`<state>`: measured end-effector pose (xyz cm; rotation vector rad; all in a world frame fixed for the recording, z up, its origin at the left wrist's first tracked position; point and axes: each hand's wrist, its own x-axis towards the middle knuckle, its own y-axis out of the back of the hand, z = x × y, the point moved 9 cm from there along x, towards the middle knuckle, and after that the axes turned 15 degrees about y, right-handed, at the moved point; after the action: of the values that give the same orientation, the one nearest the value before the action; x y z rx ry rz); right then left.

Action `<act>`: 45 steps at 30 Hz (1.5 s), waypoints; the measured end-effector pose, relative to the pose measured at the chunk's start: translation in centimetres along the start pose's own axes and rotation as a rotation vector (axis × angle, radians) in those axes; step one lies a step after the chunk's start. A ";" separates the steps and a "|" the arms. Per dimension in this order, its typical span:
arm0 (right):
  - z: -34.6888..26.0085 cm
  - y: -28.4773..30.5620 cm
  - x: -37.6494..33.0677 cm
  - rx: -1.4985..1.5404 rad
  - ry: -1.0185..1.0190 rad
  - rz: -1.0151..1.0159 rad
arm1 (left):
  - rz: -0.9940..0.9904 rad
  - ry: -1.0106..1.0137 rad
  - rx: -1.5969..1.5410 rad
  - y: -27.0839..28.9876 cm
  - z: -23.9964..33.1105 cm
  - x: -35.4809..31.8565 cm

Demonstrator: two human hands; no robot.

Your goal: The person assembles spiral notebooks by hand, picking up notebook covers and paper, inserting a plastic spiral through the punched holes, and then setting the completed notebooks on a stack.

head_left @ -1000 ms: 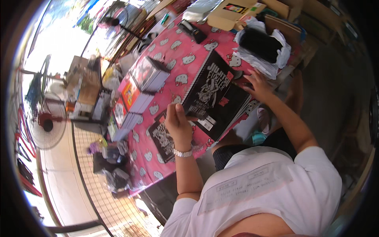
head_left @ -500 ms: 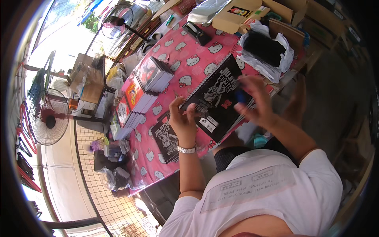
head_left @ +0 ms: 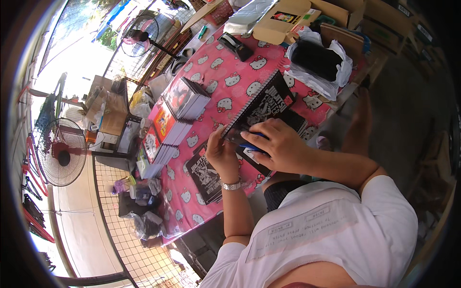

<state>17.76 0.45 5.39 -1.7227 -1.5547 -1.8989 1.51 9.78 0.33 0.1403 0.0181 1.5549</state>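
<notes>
A black spiral-bound notebook (head_left: pixel 270 103) with white and red cover print is on the table in front of me, its coil along the upper left edge. My left hand (head_left: pixel 222 156), wearing a silver watch, pinches the lower left corner by the coil's end. Across the notebook's lower part, my right hand (head_left: pixel 277 146) is closed around a blue-handled tool (head_left: pixel 260 136) that looks like pliers. Its jaws point toward my left fingers and are hidden. Beneath my left wrist, more black notebooks (head_left: pixel 205 175) lie on the tablecloth.
The pink patterned tablecloth (head_left: pixel 224 104) carries stacks of notebooks (head_left: pixel 189 98) on the left. Farther back stand a black tape dispenser (head_left: pixel 236 47) and a black item in white wrapping (head_left: pixel 314 60). Cardboard boxes (head_left: pixel 384 21) fill the far right; a fan (head_left: pixel 61 152) is at left.
My right hand has swung left and down with the blue-handled pliers, from the notebook's right side to beside my left hand. The notebook now sits lower in my left hand's pinch.
</notes>
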 end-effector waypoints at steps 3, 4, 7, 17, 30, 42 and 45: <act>1.8 -2.5 -1.3 0.652 -0.291 -0.038 | 0.120 -0.270 0.161 0.5 1.2 -0.6; 1.9 -2.3 -1.3 0.646 -0.297 -0.036 | 0.153 -0.287 0.168 0.4 1.6 -1.1; 2.1 -3.3 -2.2 1.081 -0.598 -0.043 | 0.237 -0.269 0.160 1.3 3.3 -1.8; 20.5 0.4 -18.3 0.142 -0.702 -0.050 | 0.236 -0.285 0.972 8.6 12.6 0.9; 33.8 3.5 -18.0 -0.661 -0.775 -0.263 | -0.247 -0.338 0.905 -8.2 0.8 -0.3; 34.8 5.2 -15.1 -0.548 -0.495 -0.031 | -0.707 -0.324 0.939 -13.8 2.7 -6.2; 31.0 7.7 -9.5 -0.413 -0.291 0.183 | -0.622 -0.162 0.863 -10.1 5.5 -3.3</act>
<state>46.32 14.93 -3.71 -2.3105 -1.0769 -2.0516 12.00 5.93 4.49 0.8560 0.5574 0.8245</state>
